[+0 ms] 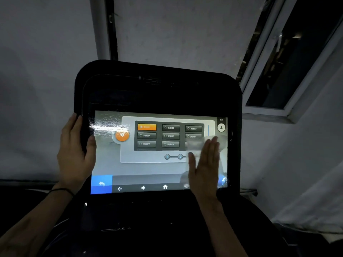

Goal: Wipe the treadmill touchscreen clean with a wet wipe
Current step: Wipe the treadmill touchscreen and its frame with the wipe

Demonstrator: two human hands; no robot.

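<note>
The treadmill touchscreen [148, 167] is lit and shows a menu of dark buttons, set in a black console frame [157, 84]. Wet streaks glisten at its upper left. My left hand [74, 154] grips the frame's left edge, thumb on the front, fingers curled behind. My right hand [204, 164] lies flat with straight fingers on the screen's right side, pressing a thin translucent wet wipe [194, 144] against the glass. Most of the wipe is hidden under the palm; part shows to the left of the fingers.
A grey wall rises behind the console. A white-framed window [289, 75] with dark glass stands open at the upper right. A dark vertical pipe [113, 28] runs up behind the console. The treadmill's black lower console [148, 219] fills the bottom.
</note>
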